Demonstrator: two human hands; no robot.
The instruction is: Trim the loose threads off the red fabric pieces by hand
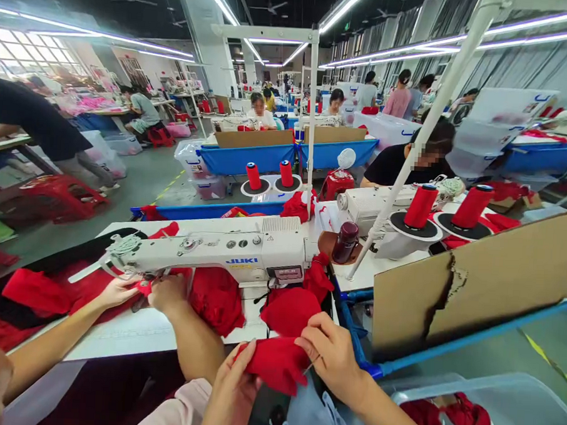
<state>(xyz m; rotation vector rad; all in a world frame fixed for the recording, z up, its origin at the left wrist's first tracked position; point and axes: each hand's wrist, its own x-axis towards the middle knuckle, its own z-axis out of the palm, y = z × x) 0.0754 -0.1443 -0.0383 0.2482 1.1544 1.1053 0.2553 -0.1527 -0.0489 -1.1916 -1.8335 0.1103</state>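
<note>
Looks like fabric handling: my left hand (231, 385) and right hand (336, 359) pinch red fabric (277, 361), fingers narrow; repositioning calls for light, even grip.

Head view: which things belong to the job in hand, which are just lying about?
In use:
- red cloth piece, in left hand and right hand
- JUKI sewing machine, a co-worker's hands at it

Apparently idle:
- dark jar
- white fan
- cardboard panel
</note>
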